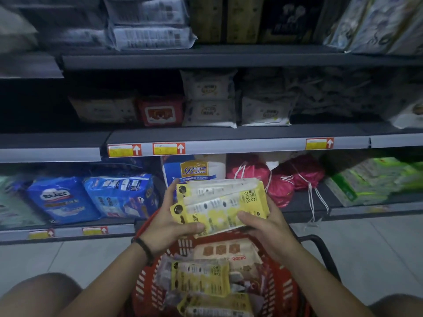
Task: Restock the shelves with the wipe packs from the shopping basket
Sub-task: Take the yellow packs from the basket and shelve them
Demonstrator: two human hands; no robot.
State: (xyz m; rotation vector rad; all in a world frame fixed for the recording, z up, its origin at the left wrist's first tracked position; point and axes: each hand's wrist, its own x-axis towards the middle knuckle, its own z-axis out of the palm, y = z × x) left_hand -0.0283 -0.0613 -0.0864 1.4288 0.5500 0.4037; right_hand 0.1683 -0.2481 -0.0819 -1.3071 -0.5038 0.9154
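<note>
Both my hands hold a fanned stack of flat yellow wipe packs (220,203) above the red shopping basket (143,287). My left hand (169,227) grips the stack's left end, thumb on top. My right hand (263,227) grips its right end from below, thumb across the front. More yellow wipe packs (201,279) and a beige pack (225,252) lie in the basket. The stack hovers in front of the bottom shelf.
The middle shelf (240,143) carries white wipe packs (209,112), a red pack (161,113) and a beige pack, with dark room at its left. The bottom shelf holds blue packs (91,197), pink drawstring bags (281,179) and green packs (370,179). My knees flank the basket.
</note>
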